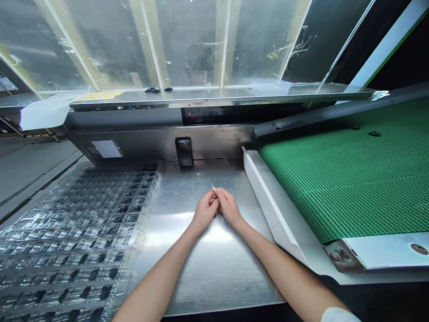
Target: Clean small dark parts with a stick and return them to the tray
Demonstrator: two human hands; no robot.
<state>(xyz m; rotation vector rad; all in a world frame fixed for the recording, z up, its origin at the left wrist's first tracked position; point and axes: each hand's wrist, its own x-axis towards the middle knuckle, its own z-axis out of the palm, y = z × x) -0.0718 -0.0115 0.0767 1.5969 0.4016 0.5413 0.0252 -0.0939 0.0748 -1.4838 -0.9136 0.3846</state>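
My left hand point(205, 211) and my right hand point(228, 206) meet fingertip to fingertip over the middle of a steel table point(214, 268). Both are closed in a pinch on a tiny thin pale thing point(213, 189) that sticks up between them; I cannot make out what it is. A clear plastic tray point(77, 241) with many small pockets, most holding small dark parts, lies just to the left of my left forearm.
A green mesh conveyor belt point(345, 179) runs along the right, bordered by a white rim point(268, 201). Behind the table stand a metal housing with a small black sensor point(184, 152) and clear guard panels point(187, 44) above it.
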